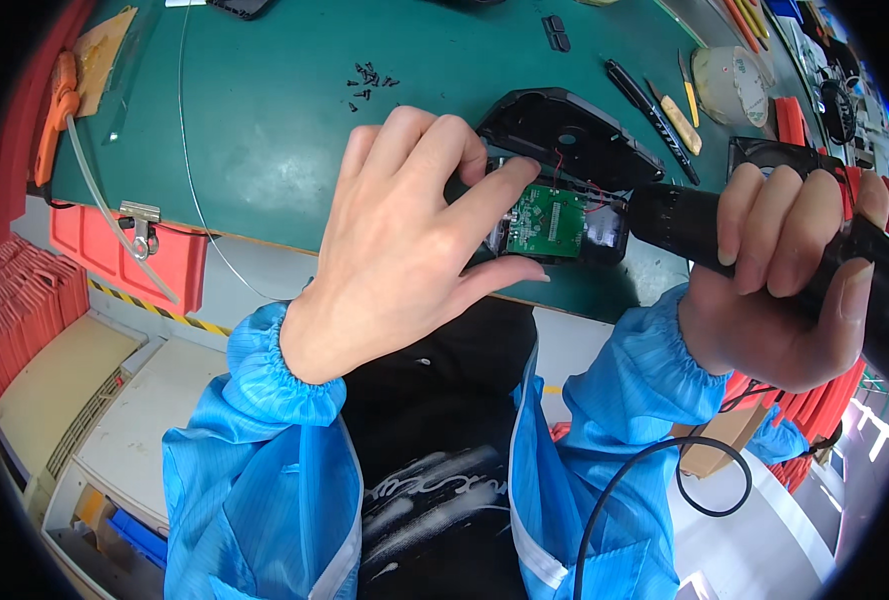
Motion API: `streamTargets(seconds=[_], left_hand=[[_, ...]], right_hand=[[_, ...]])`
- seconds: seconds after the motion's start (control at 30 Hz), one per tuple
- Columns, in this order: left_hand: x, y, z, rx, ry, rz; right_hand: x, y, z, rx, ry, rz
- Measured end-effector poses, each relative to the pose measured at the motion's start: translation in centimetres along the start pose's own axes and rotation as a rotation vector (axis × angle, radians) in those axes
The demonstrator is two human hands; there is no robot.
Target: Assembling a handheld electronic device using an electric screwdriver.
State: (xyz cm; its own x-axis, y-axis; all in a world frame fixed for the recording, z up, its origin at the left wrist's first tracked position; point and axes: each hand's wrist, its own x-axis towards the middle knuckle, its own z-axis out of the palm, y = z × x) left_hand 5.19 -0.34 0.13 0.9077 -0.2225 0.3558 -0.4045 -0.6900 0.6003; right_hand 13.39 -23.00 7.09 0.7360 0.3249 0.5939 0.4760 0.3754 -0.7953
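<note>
Head view: the right hand (780, 275) is wrapped firmly around a black cylindrical tool (673, 218), its nose at the right end of an open black housing (607, 243) on the green tabletop (265, 130)! The left hand (395, 230) straddles the housing's left end, thumb and forefinger apart, grip unclear, beside a green circuit board (555, 222).
</note>
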Motion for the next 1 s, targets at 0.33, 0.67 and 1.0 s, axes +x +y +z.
streamTargets(seconds=[0.33,0.67,1.0], left_hand=[[0.0,-0.1,0.1,-0.078,0.057,0.001],[-0.2,-0.8,0.6,-0.297,0.224,0.065],[-0.4,-1.0,0.7,-0.32,0.262,0.083]], right_hand=[[0.1,-2.6,1.2,-0.138,0.221,0.018],[-0.5,-3.0,2.4,0.253,0.06,0.047],[0.1,-2.6,2.5,0.199,-0.046,0.158]])
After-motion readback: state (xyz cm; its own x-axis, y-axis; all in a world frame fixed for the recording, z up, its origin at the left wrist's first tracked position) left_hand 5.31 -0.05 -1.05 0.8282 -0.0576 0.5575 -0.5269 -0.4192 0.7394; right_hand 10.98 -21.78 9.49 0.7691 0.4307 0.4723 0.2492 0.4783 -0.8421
